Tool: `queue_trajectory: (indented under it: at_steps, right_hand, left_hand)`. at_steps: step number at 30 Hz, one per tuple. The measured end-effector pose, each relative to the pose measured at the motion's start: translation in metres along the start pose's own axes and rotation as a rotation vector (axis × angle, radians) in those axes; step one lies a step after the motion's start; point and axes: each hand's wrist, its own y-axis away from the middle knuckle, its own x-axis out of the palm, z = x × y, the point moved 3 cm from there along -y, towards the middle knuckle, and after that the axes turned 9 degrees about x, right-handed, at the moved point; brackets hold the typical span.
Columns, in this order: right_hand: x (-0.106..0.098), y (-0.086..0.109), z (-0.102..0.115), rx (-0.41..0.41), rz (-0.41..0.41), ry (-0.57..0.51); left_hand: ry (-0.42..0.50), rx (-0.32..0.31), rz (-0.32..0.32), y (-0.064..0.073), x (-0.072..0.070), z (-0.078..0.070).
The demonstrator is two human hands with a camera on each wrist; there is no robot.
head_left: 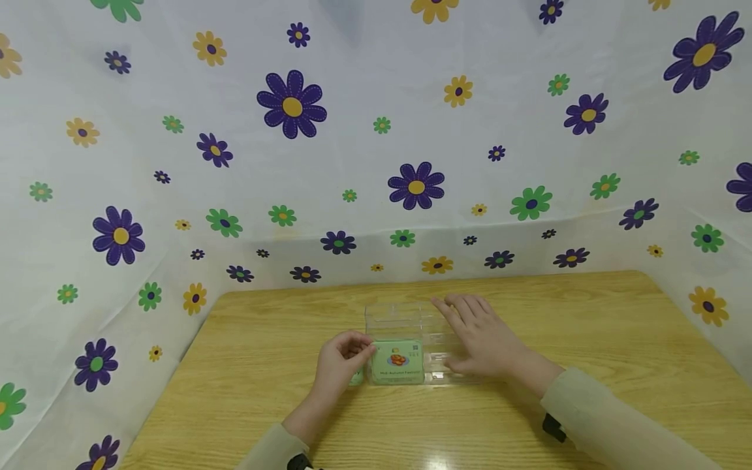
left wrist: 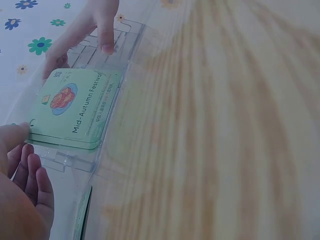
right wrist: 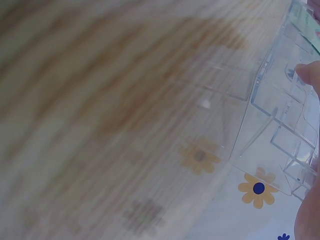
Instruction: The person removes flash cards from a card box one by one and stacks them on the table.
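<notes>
A stack of green cards (head_left: 397, 372), printed "Mid-Autumn Festival" with a picture of food on a plate, lies in the left part of a clear plastic case (head_left: 393, 321). At the stack's left edge, my left hand (head_left: 336, 365) pinches a corner; in the left wrist view its thumb presses on the printed face, with the other fingers curled below. My right hand (head_left: 484, 339) spreads over the right part of the case, thumb toward the near side and fingers toward the far side. In the right wrist view, the thumb (right wrist: 309, 74) lies over the case's moulded compartments.
Another green card piece (head_left: 356, 376) shows partly beneath my left hand, just left of the case. The wood-grain table (head_left: 264, 346) meets a white cloth (head_left: 352, 156) with printed flowers at its back and sides.
</notes>
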Motion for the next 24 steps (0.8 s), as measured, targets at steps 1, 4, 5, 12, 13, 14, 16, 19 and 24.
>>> queue_trajectory:
  at_steps: [1,4,5,12,13,14,16,19,24]
  right_hand:
    - [-0.0001,0.0001,0.0,0.0,0.0,0.0]
    - [-0.0002,0.0002,-0.0001,-0.002,-0.003,0.001]
    - [0.0,0.0001,-0.0001,-0.003,-0.006,0.004]
    - [0.001,0.0006,-0.0006,-0.008,-0.015,0.018]
    - [0.0011,0.0006,-0.0006,-0.006,-0.015,0.018]
    - [0.0011,0.0006,-0.0006,-0.005,-0.014,0.018]
    - [0.001,0.0007,-0.0005,-0.003,-0.015,0.016]
    - [0.0008,0.0008,-0.0004,-0.001,-0.016,0.01]
    - [0.0013,0.0008,-0.0005,0.0,-0.018,0.011]
  left_hand:
    - [0.001,-0.001,0.0,0.0,0.0001,-0.0001]
    - [-0.006,-0.002,-0.003,-0.0002,0.0001,-0.0001]
    - [-0.009,-0.001,-0.004,-0.0002,0.0002,-0.0003]
    - [-0.023,0.011,-0.013,0.0006,0.0007,-0.0019]
    - [-0.022,0.012,-0.014,0.0006,0.0008,-0.0018]
    - [-0.021,0.014,-0.014,0.0007,0.0009,-0.0019]
    - [-0.021,0.019,-0.016,0.0008,0.0012,-0.0022]
    - [-0.02,0.024,-0.017,0.0015,0.0013,-0.0035]
    - [-0.019,0.026,-0.02,0.0014,0.0009,-0.0045]
